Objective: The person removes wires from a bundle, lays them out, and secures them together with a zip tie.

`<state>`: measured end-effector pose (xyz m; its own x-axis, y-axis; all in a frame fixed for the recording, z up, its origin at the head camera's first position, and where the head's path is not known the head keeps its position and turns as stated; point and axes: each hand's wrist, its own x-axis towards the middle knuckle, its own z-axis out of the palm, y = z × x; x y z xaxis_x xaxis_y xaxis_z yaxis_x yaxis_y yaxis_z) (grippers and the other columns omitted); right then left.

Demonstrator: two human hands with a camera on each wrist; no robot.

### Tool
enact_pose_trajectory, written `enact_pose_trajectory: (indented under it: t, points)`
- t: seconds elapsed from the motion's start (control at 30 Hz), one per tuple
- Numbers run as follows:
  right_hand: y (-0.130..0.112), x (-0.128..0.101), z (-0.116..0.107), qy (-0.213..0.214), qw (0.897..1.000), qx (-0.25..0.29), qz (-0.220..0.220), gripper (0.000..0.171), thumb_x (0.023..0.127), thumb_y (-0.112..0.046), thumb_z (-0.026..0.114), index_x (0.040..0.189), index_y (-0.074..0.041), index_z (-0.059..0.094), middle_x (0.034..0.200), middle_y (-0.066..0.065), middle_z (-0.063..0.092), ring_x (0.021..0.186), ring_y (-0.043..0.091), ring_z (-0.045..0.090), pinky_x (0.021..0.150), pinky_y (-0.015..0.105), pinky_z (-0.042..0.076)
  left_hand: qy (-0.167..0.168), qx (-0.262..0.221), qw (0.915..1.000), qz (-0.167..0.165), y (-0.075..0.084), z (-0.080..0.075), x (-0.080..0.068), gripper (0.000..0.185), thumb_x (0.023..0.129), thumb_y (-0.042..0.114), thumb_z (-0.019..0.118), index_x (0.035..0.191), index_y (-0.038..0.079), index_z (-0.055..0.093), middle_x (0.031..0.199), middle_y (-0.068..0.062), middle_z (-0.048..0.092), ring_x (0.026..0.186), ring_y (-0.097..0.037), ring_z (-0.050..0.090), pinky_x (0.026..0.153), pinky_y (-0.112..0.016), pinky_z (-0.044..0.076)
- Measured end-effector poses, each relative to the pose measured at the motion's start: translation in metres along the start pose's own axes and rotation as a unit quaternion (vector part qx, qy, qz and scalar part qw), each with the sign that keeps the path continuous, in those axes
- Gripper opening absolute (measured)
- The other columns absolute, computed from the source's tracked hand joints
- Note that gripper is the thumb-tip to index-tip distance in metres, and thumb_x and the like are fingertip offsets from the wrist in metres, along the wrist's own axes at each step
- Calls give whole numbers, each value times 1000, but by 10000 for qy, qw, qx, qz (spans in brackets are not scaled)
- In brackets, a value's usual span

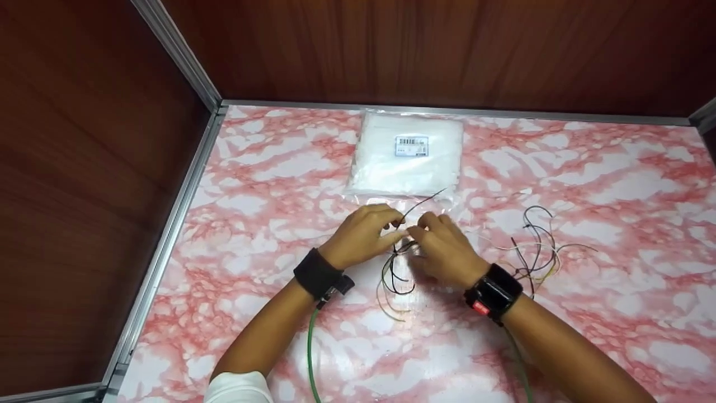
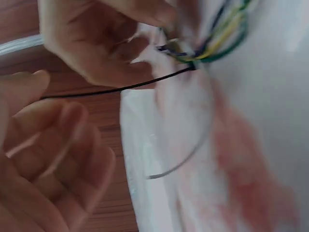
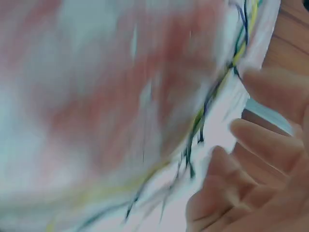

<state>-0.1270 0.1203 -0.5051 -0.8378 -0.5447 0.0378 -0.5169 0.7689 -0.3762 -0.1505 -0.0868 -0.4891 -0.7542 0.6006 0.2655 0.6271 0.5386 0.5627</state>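
Note:
A bundle of thin coloured wires [image 2: 219, 36], yellow, green, blue and dark strands, runs between my hands just above the table. A black cable tie [image 2: 111, 90] circles it, and its long tail points away from the bundle. My left hand [image 1: 366, 232] pinches that tail between thumb and fingers, as the left wrist view shows. Close beside the bundle is my right hand [image 1: 447, 249]; in the right wrist view its fingers [image 3: 265, 137] are spread with a visible gap, and blur hides any contact. Loose wire ends [image 1: 394, 280] fan out below the left hand.
A clear plastic bag [image 1: 405, 168] of white contents with a barcode label lies just beyond the hands. To the right, a tangle of wire ends [image 1: 537, 252] spreads on the red-and-white table [image 1: 604, 336]. Wooden panels [image 1: 358, 50] stand behind and at left.

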Motion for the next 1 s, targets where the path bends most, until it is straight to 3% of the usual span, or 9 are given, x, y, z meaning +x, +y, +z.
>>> enact_pose_trajectory:
  t: [0.13, 0.2, 0.3, 0.4, 0.5, 0.7, 0.9, 1.0]
  points:
    - [8, -6, -4, -331, 9983, -461, 167, 46, 71, -24, 82, 112, -13, 67, 115, 9, 52, 103, 35, 46, 88, 51, 35, -677, 1210, 9888, -549, -1, 16, -9, 33, 85, 43, 72, 96, 12, 70, 86, 0, 62, 79, -19, 57, 71, -33, 48]
    - [12, -8, -3, -370, 9978, -524, 183, 38, 72, -22, 80, 107, -14, 67, 108, 6, 55, 101, 34, 47, 86, 51, 33, -926, 1676, 9796, -611, -2, 22, -13, 32, 82, 45, 74, 90, 14, 71, 81, 1, 60, 75, -21, 56, 67, -36, 47]
    - [13, -10, -2, -253, 9980, -565, 143, 24, 74, -18, 77, 95, -14, 68, 92, 2, 56, 90, 30, 49, 80, 50, 32, -1038, 2001, 9730, -505, -2, 30, -14, 26, 79, 42, 76, 84, 17, 71, 78, 1, 59, 73, -22, 56, 64, -37, 46]
    - [14, -10, -1, -46, 9978, -654, 96, 10, 75, -14, 74, 81, -15, 67, 78, -1, 52, 78, 26, 48, 73, 48, 31, -928, 2042, 9738, -367, -1, 33, -14, 15, 78, 34, 77, 79, 19, 72, 75, 2, 60, 70, -22, 56, 61, -37, 45]
    - [15, -11, 1, 151, 9974, -705, 58, 7, 74, -11, 71, 74, -14, 65, 72, -1, 50, 72, 26, 47, 71, 48, 29, -784, 1913, 9781, -231, -1, 32, -13, 4, 77, 23, 74, 74, 21, 72, 70, 3, 61, 65, -21, 56, 58, -36, 43]
    - [19, -15, 0, 476, 9976, -507, 17, 17, 68, -5, 69, 75, -16, 57, 59, -6, 50, 68, 25, 49, 73, 49, 26, -441, 1566, 9867, 38, -4, 21, -10, 14, 74, 8, 69, 66, 19, 65, 59, 6, 59, 56, -15, 54, 57, -35, 41]
    - [24, -20, -1, 183, 9984, -539, -73, 9, 79, -10, 69, 77, -15, 62, 65, -6, 51, 70, 24, 50, 78, 50, 27, -475, 1310, 9900, 201, -12, 16, -7, 18, 74, -2, 62, 71, 14, 70, 64, 4, 64, 58, -12, 56, 63, -32, 46]
    - [30, -23, -3, -7, 9976, -680, -121, 14, 75, -11, 76, 79, -13, 62, 70, -2, 55, 72, 25, 52, 78, 50, 28, -393, 1318, 9903, 171, -18, 14, -8, 20, 74, -3, 61, 69, 14, 71, 63, 3, 63, 60, -16, 56, 68, -33, 46]
